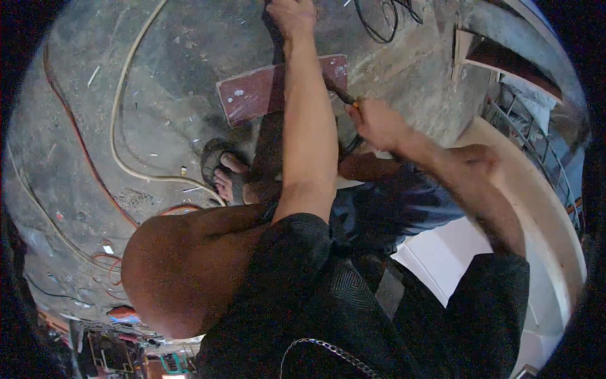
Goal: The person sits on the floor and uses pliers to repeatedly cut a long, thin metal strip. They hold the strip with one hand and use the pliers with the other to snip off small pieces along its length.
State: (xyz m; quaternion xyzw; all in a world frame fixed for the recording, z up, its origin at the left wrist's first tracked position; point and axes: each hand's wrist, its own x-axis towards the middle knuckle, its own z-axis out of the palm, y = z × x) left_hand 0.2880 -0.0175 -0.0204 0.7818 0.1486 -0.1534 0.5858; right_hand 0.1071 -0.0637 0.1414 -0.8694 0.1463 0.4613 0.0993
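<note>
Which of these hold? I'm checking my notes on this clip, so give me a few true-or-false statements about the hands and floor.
1. The left hand rests on a dark bar crossing the red board. True.
2. The right hand is empty. False: it grips a thin tool.
3. A pale hose loops over the floor. True.
4. The foot wears a boot. False: a sandal, toes showing.
</note>
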